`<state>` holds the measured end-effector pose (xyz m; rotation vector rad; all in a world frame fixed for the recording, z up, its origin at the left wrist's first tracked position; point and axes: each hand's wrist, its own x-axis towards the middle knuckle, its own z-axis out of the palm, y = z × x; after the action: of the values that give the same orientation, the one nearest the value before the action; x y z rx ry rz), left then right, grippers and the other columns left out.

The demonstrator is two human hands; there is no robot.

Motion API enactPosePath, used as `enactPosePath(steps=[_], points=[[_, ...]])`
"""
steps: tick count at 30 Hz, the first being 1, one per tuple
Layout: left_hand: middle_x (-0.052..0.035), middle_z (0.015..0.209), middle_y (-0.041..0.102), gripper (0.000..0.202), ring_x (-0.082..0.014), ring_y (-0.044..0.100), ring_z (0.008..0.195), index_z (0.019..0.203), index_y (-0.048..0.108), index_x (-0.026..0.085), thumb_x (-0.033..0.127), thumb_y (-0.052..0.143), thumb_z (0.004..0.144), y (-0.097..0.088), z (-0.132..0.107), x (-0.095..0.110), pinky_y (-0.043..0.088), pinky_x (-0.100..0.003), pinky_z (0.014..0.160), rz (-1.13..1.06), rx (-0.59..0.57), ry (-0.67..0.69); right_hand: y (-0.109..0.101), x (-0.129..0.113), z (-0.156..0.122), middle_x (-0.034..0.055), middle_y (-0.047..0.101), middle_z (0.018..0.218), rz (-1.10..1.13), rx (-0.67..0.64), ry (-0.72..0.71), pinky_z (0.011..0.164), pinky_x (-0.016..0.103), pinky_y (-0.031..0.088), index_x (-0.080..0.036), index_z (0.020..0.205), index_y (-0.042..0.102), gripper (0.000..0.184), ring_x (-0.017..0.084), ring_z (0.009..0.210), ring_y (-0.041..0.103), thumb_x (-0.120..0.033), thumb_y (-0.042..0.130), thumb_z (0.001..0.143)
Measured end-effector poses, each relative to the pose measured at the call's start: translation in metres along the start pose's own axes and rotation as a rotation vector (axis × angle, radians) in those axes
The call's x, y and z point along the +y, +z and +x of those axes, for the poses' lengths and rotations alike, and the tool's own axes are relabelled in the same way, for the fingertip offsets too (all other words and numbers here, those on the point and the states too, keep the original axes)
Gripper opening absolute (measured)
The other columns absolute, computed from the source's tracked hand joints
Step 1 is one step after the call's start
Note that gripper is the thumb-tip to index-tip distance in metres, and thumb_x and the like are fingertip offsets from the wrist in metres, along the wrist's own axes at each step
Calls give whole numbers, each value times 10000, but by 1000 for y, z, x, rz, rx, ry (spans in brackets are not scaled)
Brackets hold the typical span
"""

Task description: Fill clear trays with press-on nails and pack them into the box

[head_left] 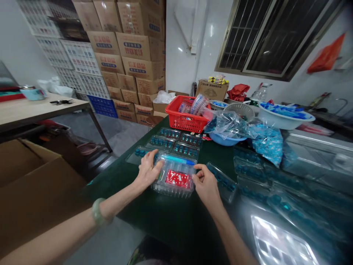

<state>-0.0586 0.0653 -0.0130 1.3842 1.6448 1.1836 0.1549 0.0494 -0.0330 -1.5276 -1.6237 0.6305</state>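
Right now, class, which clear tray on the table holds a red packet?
The tray between the left hand and right hand: only it holds the red packet; the other trays show rows of blue pieces.

Far beyond both hands, the stacked cardboard cartons (135, 48) carry the only large print: a line of red Chinese characters (142, 67) on each, above a blue oval label (132, 53) with small white lettering. The last two red characters look like 食品, "food", though blur leaves that uncertain, and the rest can't be read. Between the left hand (147, 170) and the right hand (206, 187), the red packet (178, 179) in the clear plastic tray (175, 190) shows small white marks, unreadable. Beyond the left hand, the white crates (81, 59) show rows of tiny, illegible print.
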Motion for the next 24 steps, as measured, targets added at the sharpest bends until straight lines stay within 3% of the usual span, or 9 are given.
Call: enactPosePath(steps=[2,3,5,6,9,15,20,24], points=[[-122,1417,248,742,-314,174,1302,1316,344,204,505,589,684,-3,-2,6,148,-494,1037,286,5,308,2,5,10,-16,580,700,-4,-2,19,500,222,379,-197,1026,539,294,125,549,536,-237,497,737],[-130,1429,217,808,-333,137,1308,1330,325,212,551,604,652,-4,-3,10,130,-520,1028,446,-46,468,3,7,14,-16,589,692,-5,-8,24,487,221,372,-195,1025,536,297,124,535,536,-238,503,733],[-168,1430,195,979,-401,115,1293,1351,296,222,633,652,536,-6,-1,18,151,-584,975,763,-240,725,4,9,20,-21,597,660,-3,-26,25,483,222,370,-199,1000,541,278,124,517,538,-240,520,725],[-184,1424,199,1054,-434,126,1276,1357,288,229,638,685,470,-7,1,22,167,-602,946,866,-343,780,5,9,22,-27,595,637,1,-33,23,488,225,375,-202,990,542,270,125,511,539,-238,527,722],[-208,1362,279,1104,-449,273,1183,1368,270,229,542,738,419,-7,10,33,226,-575,894,1019,-481,807,3,5,27,-42,583,592,29,-47,4,497,230,393,-198,997,530,274,126,499,545,-242,533,726],[-153,1207,412,952,-347,398,1021,1337,334,247,541,676,498,-11,23,39,281,-476,835,986,-454,827,-27,11,18,-3,602,727,74,-4,-29,579,260,448,-173,1103,489,351,142,612,595,-364,482,809],[-131,1162,417,874,-309,401,1015,1347,307,246,489,635,574,-21,29,44,305,-459,833,931,-392,822,-54,51,-10,16,601,821,-337,57,-24,614,285,430,-221,1035,546,244,169,701,588,-299,495,810],[-122,1178,407,861,-337,377,1065,1348,301,263,478,628,582,-25,5,62,292,-503,868,855,-357,856,-58,74,-29,61,598,878,-754,58,-135,659,309,418,-205,985,575,215,219,818,579,-189,534,774]])
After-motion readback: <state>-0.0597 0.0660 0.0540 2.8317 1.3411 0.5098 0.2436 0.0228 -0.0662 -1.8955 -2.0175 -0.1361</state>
